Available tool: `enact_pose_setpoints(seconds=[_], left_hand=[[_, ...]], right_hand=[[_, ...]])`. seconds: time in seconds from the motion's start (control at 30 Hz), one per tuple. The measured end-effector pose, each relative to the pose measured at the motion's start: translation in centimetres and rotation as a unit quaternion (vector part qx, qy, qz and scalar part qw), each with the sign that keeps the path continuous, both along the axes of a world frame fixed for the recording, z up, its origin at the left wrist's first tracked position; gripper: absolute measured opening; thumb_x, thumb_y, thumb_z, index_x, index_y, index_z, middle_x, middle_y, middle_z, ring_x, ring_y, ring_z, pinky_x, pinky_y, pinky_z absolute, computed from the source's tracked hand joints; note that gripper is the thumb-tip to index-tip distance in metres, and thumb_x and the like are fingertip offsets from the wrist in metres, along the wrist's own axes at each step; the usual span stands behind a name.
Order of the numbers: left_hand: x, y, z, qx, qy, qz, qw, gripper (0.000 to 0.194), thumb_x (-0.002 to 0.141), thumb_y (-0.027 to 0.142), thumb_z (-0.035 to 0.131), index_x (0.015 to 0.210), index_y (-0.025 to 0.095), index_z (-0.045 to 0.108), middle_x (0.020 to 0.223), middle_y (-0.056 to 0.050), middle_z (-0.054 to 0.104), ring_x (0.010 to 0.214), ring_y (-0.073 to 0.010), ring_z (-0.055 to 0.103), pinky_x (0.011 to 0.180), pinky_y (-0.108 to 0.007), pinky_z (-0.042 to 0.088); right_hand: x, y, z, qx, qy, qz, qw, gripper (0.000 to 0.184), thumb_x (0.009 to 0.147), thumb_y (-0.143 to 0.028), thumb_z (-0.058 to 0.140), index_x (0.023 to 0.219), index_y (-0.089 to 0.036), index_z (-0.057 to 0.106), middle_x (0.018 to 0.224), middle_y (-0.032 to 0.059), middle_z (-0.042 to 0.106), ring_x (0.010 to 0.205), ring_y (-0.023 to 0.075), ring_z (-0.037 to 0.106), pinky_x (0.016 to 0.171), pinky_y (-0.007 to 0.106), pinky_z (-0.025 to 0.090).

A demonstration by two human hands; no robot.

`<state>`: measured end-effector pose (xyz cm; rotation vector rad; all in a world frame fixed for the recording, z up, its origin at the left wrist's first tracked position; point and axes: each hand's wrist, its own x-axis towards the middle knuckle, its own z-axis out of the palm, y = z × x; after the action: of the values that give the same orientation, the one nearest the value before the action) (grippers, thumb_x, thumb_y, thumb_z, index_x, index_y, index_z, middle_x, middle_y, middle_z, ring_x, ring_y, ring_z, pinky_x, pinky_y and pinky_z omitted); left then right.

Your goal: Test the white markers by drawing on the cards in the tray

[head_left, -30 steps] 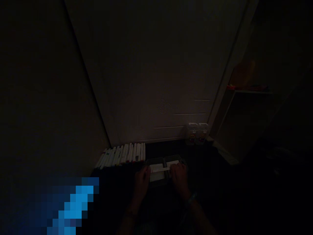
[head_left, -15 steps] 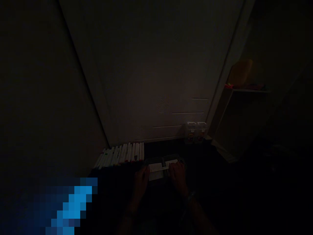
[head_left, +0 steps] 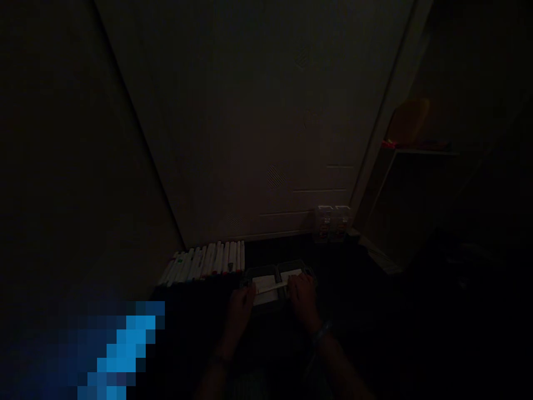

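In dim light, my left hand [head_left: 242,300] and my right hand [head_left: 302,291] are closed on opposite ends of a slim white marker [head_left: 270,288], which lies nearly level between them. Below it is an open clear case [head_left: 278,271] with two halves side by side. A white sheet or card [head_left: 265,298] lies in the left half, and something white shows in the right half behind my fingers. My fingertips cover both ends of the marker.
A row of white markers [head_left: 212,260] lies against the wall at the left. Two clear plastic boxes with handles [head_left: 333,225] stand at the back right. Farther right, a shelf unit [head_left: 425,151] carries a yellow object [head_left: 410,119]. Blurred blue blocks [head_left: 125,350] cover the lower left.
The view has shifted slightly. Both hands keep their grip on the white marker, with almost no movement over the case.
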<state>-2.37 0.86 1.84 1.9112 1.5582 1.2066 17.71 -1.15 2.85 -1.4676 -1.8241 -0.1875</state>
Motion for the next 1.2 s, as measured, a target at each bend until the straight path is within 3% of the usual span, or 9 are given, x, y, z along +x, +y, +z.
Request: enact_pose_setpoints(seconds=[0.47, 0.9, 1.2], left_hand=[[0.3, -0.5, 1.2, 0.003, -0.003, -0.006, 1.000, 0.048, 0.083, 0.047, 0.035, 0.058, 0.015, 0.058, 0.055, -0.001, 0.057, 0.060, -0.0129, 0.049, 0.057, -0.023, 0.037], [0.0, -0.1, 0.3, 0.003, 0.012, -0.004, 1.000, 0.046, 0.085, 0.045, 0.033, 0.063, 0.014, 0.059, 0.060, -0.002, 0.059, 0.063, -0.0137, 0.051, 0.062, -0.024, 0.038], [0.2, -0.3, 0.8, 0.003, 0.015, -0.008, 1.000, 0.047, 0.085, 0.045, 0.033, 0.058, 0.014, 0.057, 0.057, 0.000, 0.056, 0.060, -0.0122, 0.049, 0.059, -0.024, 0.036]], right_hand=[[0.0, -0.1, 0.1, 0.002, -0.006, 0.001, 1.000, 0.030, 0.093, -0.019, 0.028, 0.076, -0.019, 0.054, 0.073, 0.0028, 0.056, 0.077, 0.0168, 0.047, 0.077, 0.031, 0.029], [-0.1, -0.1, 0.0, 0.019, 0.026, -0.002, 0.999, 0.031, 0.092, -0.020, 0.031, 0.076, -0.019, 0.057, 0.073, 0.0033, 0.057, 0.078, 0.0166, 0.050, 0.076, 0.030, 0.031], [0.1, -0.2, 0.2, 0.015, 0.030, 0.008, 0.999, 0.031, 0.092, -0.019, 0.029, 0.075, -0.019, 0.054, 0.072, 0.0032, 0.056, 0.075, 0.0163, 0.048, 0.074, 0.030, 0.031]])
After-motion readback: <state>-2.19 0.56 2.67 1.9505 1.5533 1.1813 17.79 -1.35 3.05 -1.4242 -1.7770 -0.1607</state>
